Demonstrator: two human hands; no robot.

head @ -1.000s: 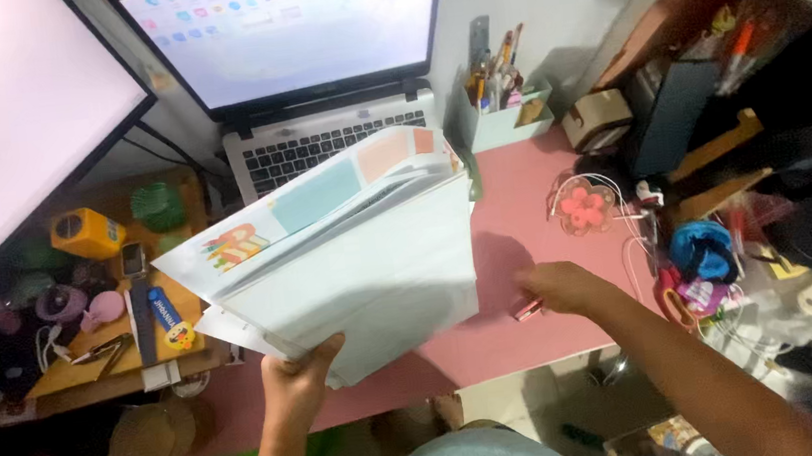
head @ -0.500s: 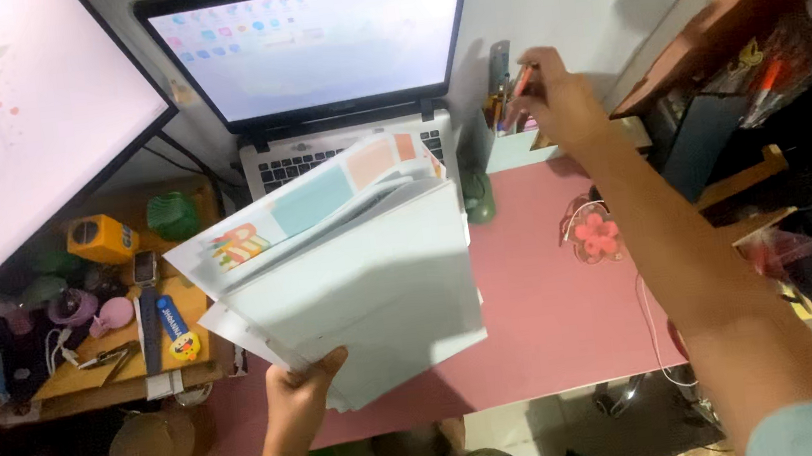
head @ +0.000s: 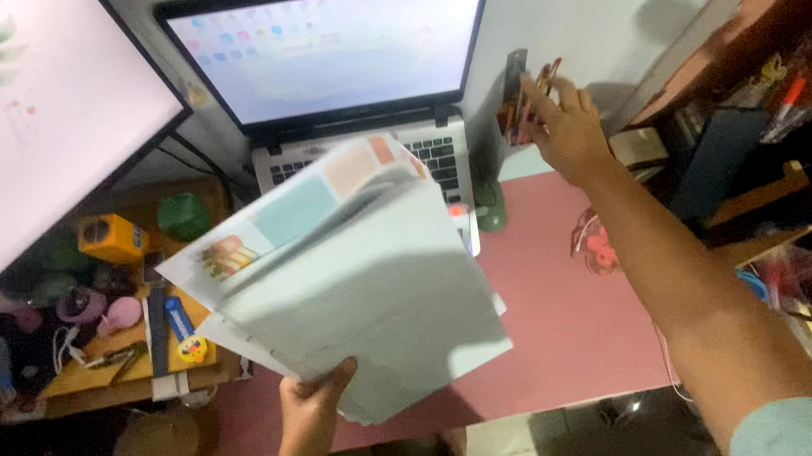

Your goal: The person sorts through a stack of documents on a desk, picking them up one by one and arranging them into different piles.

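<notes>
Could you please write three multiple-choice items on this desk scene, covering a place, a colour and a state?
1. Where is the right hand?
A. at the pen holder
B. on the laptop keys
C. under the desk

2. What colour is the desk?
A. green
B. pink
C. black

3. How is the paper stack held?
A. lying flat on the desk
B. gripped by the left hand
C. pinned by both hands

Answers: 1 A, the fingers reach the pens; 2 B, its bare top is pink; 3 B, the left hand alone grips its lower edge.
</notes>
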